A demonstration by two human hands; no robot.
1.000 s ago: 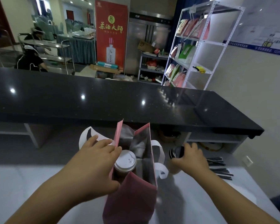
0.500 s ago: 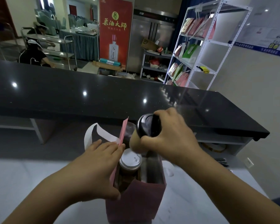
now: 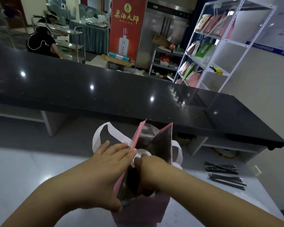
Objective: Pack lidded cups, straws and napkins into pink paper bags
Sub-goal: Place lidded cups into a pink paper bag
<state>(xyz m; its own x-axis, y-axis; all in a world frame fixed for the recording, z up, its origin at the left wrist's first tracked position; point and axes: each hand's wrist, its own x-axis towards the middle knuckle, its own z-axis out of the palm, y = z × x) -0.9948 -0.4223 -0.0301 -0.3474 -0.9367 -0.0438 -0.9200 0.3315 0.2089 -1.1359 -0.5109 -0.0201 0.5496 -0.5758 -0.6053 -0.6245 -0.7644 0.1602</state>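
A pink paper bag (image 3: 143, 212) with white handles stands open on the white table in front of me. My left hand (image 3: 105, 171) grips its left wall and holds the mouth open. My right hand (image 3: 149, 171) reaches down inside the bag, closed around a dark-lidded cup that is almost wholly hidden. A white cup lid (image 3: 140, 153) shows inside the bag just past my fingers. Black wrapped straws (image 3: 223, 174) lie on the table to the right.
A long black counter (image 3: 138, 97) runs across behind the table. A white shelf rack (image 3: 220, 46) with pink and green bags stands at the back right. A person in black crouches at the far left, beyond the counter.
My right hand took a dark-lidded cup from the table at the right, lifted it over the bag, and has now lowered it inside. My left hand stayed on the bag.
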